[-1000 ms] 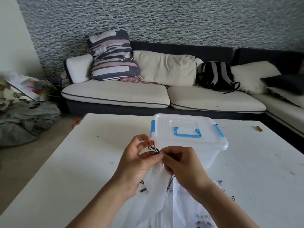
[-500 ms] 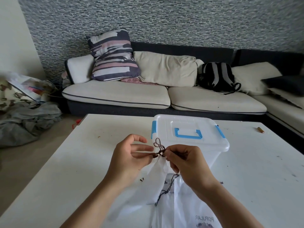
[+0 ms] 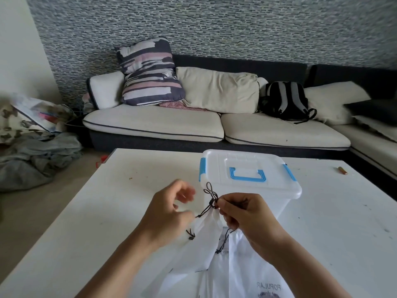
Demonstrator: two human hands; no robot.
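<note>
Released since half a second ago, the dark cord (image 3: 209,191) is no longer touched by the left hand (image 3: 169,214), which is held just beside it with fingers loosely curled and nothing gripped. The cord's knot, at the gathered neck of the white bag (image 3: 206,239), is pinched by the right hand (image 3: 247,218) over the middle of the worktop (image 3: 86,233), toward its near edge. Close behind the knot a lidded plastic box (image 3: 247,166) is set, and a small brown stick (image 3: 343,170) is seen near the far right corner.

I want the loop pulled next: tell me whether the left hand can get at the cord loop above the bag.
Probably yes. The left hand sits just beside the cord loop with nothing between them; the right hand pinches only its base, leaving the loop free.
</note>
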